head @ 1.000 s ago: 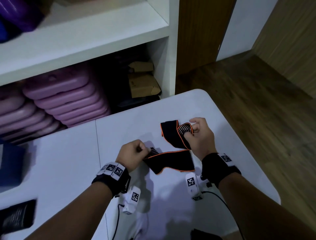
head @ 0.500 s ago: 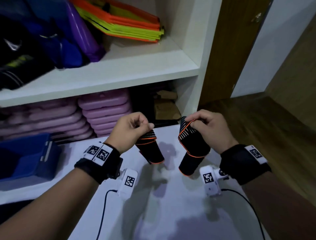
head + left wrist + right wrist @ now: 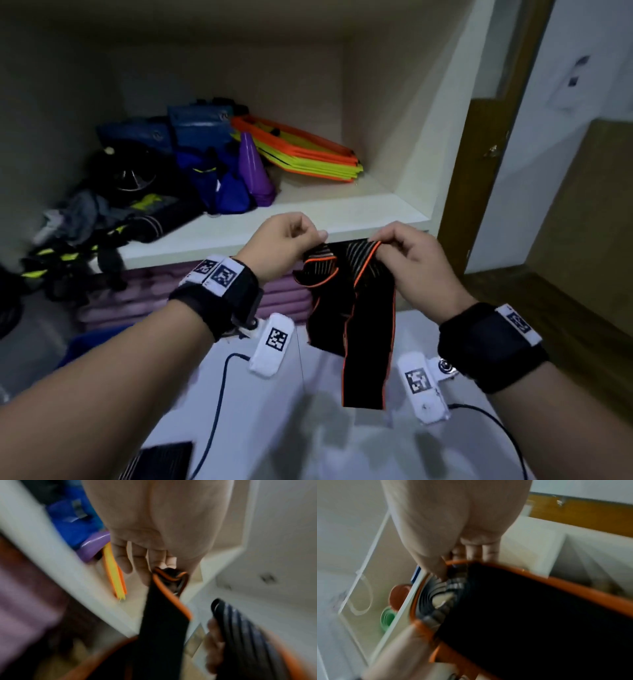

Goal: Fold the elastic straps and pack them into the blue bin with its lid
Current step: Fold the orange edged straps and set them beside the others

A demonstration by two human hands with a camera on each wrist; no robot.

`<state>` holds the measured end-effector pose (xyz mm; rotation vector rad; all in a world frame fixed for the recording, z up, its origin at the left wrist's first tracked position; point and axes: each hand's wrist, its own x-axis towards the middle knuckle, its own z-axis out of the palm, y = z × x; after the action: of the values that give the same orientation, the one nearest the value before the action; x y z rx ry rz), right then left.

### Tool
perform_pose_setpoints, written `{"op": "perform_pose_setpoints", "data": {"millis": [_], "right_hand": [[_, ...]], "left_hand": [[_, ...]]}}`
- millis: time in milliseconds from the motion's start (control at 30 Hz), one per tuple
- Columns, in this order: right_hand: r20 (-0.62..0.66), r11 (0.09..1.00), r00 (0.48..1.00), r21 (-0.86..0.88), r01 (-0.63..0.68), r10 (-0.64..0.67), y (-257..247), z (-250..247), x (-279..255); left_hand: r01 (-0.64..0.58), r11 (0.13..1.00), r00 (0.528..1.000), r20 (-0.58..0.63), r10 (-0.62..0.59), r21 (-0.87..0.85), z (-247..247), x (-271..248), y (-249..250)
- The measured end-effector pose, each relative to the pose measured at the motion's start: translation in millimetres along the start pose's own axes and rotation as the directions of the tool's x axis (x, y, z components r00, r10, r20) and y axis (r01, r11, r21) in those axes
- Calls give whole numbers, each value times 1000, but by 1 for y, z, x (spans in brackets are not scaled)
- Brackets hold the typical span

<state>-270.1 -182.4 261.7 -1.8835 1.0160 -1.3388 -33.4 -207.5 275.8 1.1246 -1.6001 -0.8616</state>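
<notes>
A black elastic strap with orange edging (image 3: 363, 308) hangs in the air above the white table (image 3: 308, 438), folded so both ends are up. My left hand (image 3: 291, 240) pinches one striped end, and my right hand (image 3: 407, 253) pinches the other end close beside it. The doubled strap dangles down to about wrist level. In the left wrist view my fingers (image 3: 147, 566) curl on the strap's orange edge (image 3: 169, 592). The right wrist view shows the thumb (image 3: 435, 566) pressed on the striped end of the strap (image 3: 522, 615). A blue bin (image 3: 92, 342) sits low at the left, mostly behind my left forearm.
A white shelf (image 3: 239, 229) stands right behind my hands, loaded with blue bags, a purple cone (image 3: 253, 171) and flat orange and yellow hurdles (image 3: 308, 154). Purple step boards (image 3: 137, 298) are stacked below it. A dark strap (image 3: 161, 462) lies at the table's front left. Wooden floor runs to the right.
Both hands have lifted the strap off the table to shelf height and brought its two ends close together. The head view has tilted up toward the shelf.
</notes>
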Motion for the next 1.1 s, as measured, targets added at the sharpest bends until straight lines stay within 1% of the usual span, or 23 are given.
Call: {"op": "perform_pose_setpoints", "data": {"millis": [33,67,133,167,267,367,500,600,667,767,800,900,967,1033,1100], "right_hand": [[24,997,999,-69,35,-33,-11,7,0],[14,991,998,-117,68,-67,-20,11,2],[-77,988,991,-117,99,-108,-38,17,7],[-88,987,990,-125,100,-112,-46,19,8],[6,981,995,-161,104,-105,-65,33,8],[9,973,991,-187,133,-133,-80,48,8],[-90,951,963,-205,233,-255,-96,63,18],[-164,958,958,-202,202,-237,-111,67,29],[-218,956,942,-204,210,-254,-121,66,36],[-244,955,930,-187,231,-273,-130,60,47],[-241,956,931,-176,234,-273,-133,58,50],[-219,950,930,-171,260,-294,-139,53,57],[-194,949,933,-150,277,-303,-143,50,61],[-165,954,942,-115,275,-292,-145,47,65],[-141,956,948,-113,271,-285,-148,47,67]], "left_hand": [[-31,998,999,19,30,49,-11,-3,7],[-63,996,998,15,63,68,-22,-4,14],[-109,992,994,0,110,70,-42,-5,27],[-115,989,993,12,115,87,-49,-8,33],[-139,987,990,11,139,75,-60,-17,41],[-133,991,991,-19,133,-10,-66,-23,53],[-147,981,989,-35,144,-124,-66,-30,75],[-155,974,988,-39,150,-164,-63,-34,91],[-160,965,987,-45,154,-208,-62,-37,99],[-191,961,982,-54,184,-198,-63,-45,109],[-205,959,979,-31,202,-198,-63,-46,107],[-171,962,983,23,180,-215,-62,-54,97],[-96,950,995,8,103,-296,-61,-60,87],[-41,932,999,-47,25,-360,-56,-67,77],[-121,959,989,-109,96,-256,-48,-72,63]]}}
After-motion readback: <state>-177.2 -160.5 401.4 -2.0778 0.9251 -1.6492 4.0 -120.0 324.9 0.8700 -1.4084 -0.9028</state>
